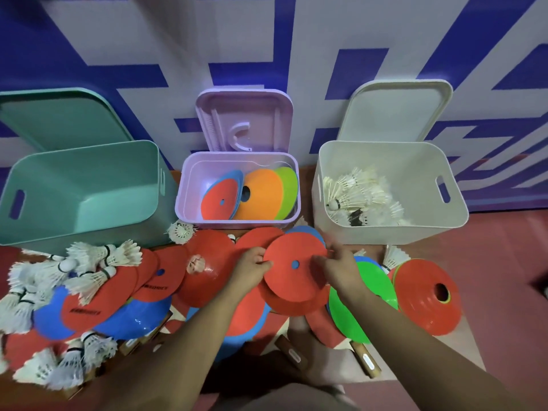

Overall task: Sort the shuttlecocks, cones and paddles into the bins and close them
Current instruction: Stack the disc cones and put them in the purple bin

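A blue-and-white patterned wall [296, 40] backs a small lilac plastic bin [237, 225], which stands on a reddish surface [504, 247] with its lid [246, 120] propped open and holds stacked flat disc cones [258, 194]. Left of it stands an open teal plastic bin [89, 209]. Right of it, an open white plastic bin [385, 232] holds white feather shuttlecocks [355, 194]. Just in front of the lilac bin, the left hand [252, 264] and right hand [335, 264] each have a grip pinching opposite edges of a red flat disc cone [296, 271], above a spread of cones, loose shuttlecocks [89, 262] and wooden-handled paddles [366, 361].
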Motion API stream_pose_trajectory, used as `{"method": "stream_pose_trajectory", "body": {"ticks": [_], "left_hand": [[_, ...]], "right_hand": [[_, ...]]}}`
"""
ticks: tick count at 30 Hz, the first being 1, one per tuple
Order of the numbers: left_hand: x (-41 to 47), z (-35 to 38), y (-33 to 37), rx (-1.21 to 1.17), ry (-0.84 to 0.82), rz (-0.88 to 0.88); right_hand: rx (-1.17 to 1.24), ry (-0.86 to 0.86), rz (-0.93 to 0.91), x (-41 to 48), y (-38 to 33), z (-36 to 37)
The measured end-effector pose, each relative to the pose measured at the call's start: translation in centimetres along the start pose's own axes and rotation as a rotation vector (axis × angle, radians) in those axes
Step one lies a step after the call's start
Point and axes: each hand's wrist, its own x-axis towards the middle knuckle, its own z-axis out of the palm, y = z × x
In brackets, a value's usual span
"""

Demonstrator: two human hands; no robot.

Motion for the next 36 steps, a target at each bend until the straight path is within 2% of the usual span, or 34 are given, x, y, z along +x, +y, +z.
{"method": "stream_pose_trajectory", "body": {"ticks": [2,4,6,9,11,14,17,19,21,27,31,33,36], "left_hand": [[-0.1,-0.1,0.2,-0.064,-0.006,-0.018],[-0.4,-0.3,0.6,-0.057,0.004,0.036],[-0.9,-0.4,1.3,-0.103,-0.041,0.082],[-1.7,0.1,2.4,-0.441,-0.235,0.042],[-2.1,0.9,3.0,-0.619,-0.342,0.043],[-2.7,2.3,4.0,-0.594,-0.387,0.109],[-2.5,3.0,4.3,-0.399,-0.229,0.159],[-2.2,2.2,4.3,-0.384,-0.110,0.168],[-2.2,0.7,4.0,-0.430,-0.017,0.172],[-3.9,-3.4,1.0,-0.487,0.242,0.117],[-5.2,-3.6,-1.1,-0.511,0.358,0.098],[-5.6,-3.3,-2.3,-0.538,0.374,0.091],[-6.0,-2.6,-3.3,-0.585,0.383,0.066]], "right_hand": [[0.009,-0.046,-0.121,-1.0,-1.3,-0.9],[0.021,-0.108,-0.214,-1.8,-2.5,-2.1],[0.083,-0.136,-0.234,-2.7,-3.4,-3.2],[0.304,-0.134,-0.187,-3.7,-3.8,-4.3],[0.367,-0.097,-0.132,-4.2,-3.4,-4.3],[0.227,-0.004,-0.002,-4.7,-1.6,-3.6],[0.237,-0.075,0.100,-5.1,0.5,-2.9],[0.250,-0.110,0.128,-4.9,1.4,-3.0],[0.163,-0.090,0.132,-4.2,2.2,-3.6],[-0.453,-0.054,-0.073,0.0,3.7,-5.0],[-0.789,-0.044,-0.038,2.8,4.1,-4.2],[-0.769,-0.030,0.025,3.5,3.8,-3.9],[-0.561,-0.014,0.084,4.1,3.0,-3.8]]}}
